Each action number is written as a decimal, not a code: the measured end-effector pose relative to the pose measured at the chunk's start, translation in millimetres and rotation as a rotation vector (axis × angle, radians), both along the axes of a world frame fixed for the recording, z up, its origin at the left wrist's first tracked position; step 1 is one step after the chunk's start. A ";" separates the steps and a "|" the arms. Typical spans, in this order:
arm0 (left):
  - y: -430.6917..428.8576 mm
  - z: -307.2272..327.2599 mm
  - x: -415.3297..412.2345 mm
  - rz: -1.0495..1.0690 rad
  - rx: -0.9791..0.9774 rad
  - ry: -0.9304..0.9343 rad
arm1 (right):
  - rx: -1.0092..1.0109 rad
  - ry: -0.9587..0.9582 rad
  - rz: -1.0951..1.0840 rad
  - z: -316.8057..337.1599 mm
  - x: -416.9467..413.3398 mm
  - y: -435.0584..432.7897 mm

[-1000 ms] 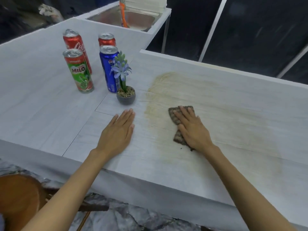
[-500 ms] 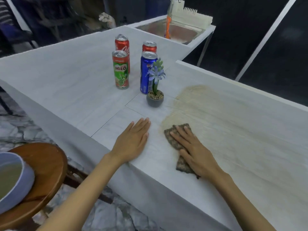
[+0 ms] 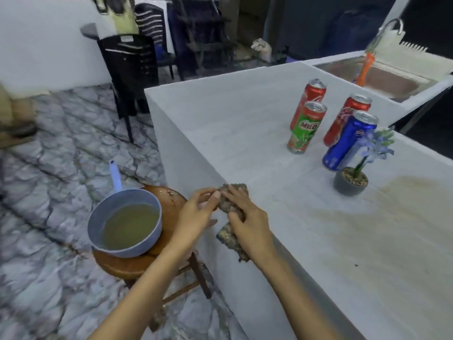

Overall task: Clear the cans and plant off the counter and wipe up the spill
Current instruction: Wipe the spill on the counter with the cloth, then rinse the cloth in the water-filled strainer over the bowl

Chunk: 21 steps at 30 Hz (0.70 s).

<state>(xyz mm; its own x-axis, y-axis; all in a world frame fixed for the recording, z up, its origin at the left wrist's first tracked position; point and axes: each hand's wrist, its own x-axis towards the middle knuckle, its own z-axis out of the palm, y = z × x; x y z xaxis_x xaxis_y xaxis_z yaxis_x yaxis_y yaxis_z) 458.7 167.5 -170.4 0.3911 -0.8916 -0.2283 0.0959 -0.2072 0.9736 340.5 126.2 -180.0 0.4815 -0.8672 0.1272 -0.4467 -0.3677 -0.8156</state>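
A brown wet cloth [image 3: 226, 204] hangs at the counter's near edge, held by both hands. My right hand [image 3: 247, 222] grips its middle from above; my left hand [image 3: 196, 214] holds its upper end just off the counter [image 3: 232, 133]. Several cans stand at the back right: a green Milo can [image 3: 305, 127], two red cans [image 3: 310, 99] [image 3: 348, 116] and a blue can [image 3: 348, 141]. A small potted plant [image 3: 351, 183] with purple flowers sits in front of the blue can. A yellowish spill [image 3: 367, 222] spreads over the counter to the right of my hands.
A blue saucepan [image 3: 125, 222] holding murky yellow liquid rests on a round wooden stool [image 3: 137, 261] left of the counter, below my left hand. A sink [image 3: 382, 77] lies at the far right. A black chair [image 3: 130, 69] stands on the marble floor behind.
My right hand has dragged the cloth off the spill to the counter's near edge. My left hand has lifted from the counter and taken the cloth's end. The view swung left, revealing the saucepan.
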 end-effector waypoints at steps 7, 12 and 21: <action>21.8 -27.4 131.8 0.220 0.133 0.397 | 0.113 -0.012 0.145 -25.2 145.6 23.3; 35.0 -64.9 202.9 0.283 0.249 0.486 | 0.393 -0.108 0.231 -52.1 197.8 16.6; 26.2 -129.6 234.8 0.415 0.479 0.628 | 0.790 0.358 0.126 -93.2 254.5 -5.6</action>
<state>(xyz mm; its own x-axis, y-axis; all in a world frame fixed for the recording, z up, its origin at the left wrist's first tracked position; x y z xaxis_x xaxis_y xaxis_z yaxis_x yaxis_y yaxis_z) 693.4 193.7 -300.1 0.3384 -0.4602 -0.8208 0.7402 -0.4084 0.5341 595.0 120.6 -273.2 0.4757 -0.5752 -0.6655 -0.7187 0.1820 -0.6710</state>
